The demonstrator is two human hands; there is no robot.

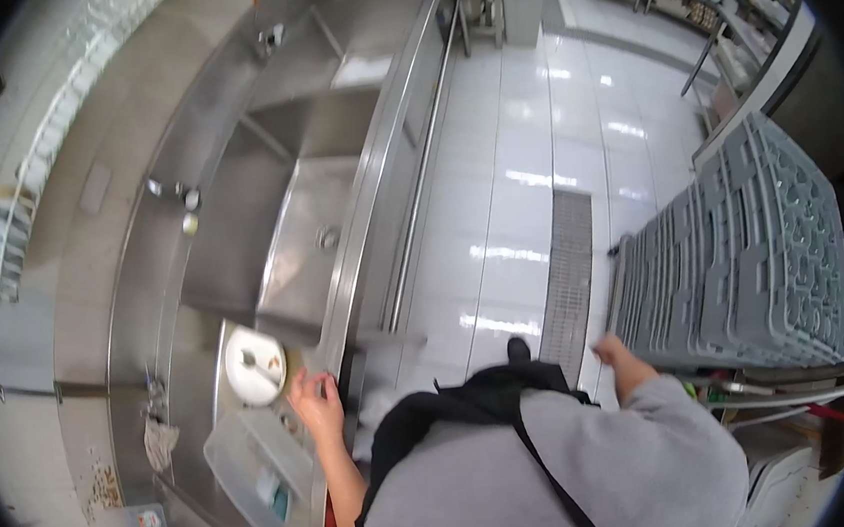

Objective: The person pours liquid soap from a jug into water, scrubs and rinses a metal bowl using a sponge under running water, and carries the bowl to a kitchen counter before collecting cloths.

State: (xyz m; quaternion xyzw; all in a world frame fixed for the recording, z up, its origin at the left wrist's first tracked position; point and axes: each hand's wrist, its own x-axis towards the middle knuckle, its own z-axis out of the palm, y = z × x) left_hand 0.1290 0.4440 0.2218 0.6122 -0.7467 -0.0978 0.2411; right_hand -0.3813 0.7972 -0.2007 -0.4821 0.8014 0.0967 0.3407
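Head view: the left hand (316, 403) is positioned above the near edge of the metal table (367, 190), just beside a white dish (244, 384). Its fingers are bent and moderately spread, with no object visible between them. The dish lies on the table and contains small items, too blurred to identify. Adjacent to it, towards the person, is a translucent tub (235, 481) with a teal item (280, 504) inside. A sink basin (293, 275) is located beyond the dish. The right hand (610, 349) is held away from the body on the opposite side, near a stack of grey racks (723, 257); contact cannot be confirmed. Its fingers appear curled, but whether they are narrow, wide or holding a small item cannot be told. A floor grating (569, 281) lies between the table and the racks. Judged from this posture, the left hand is at the unloaded stage, with no grip established. Gripping the dish from here would call for a short sideways reach, fingers opened to its rim and the dish kept level.
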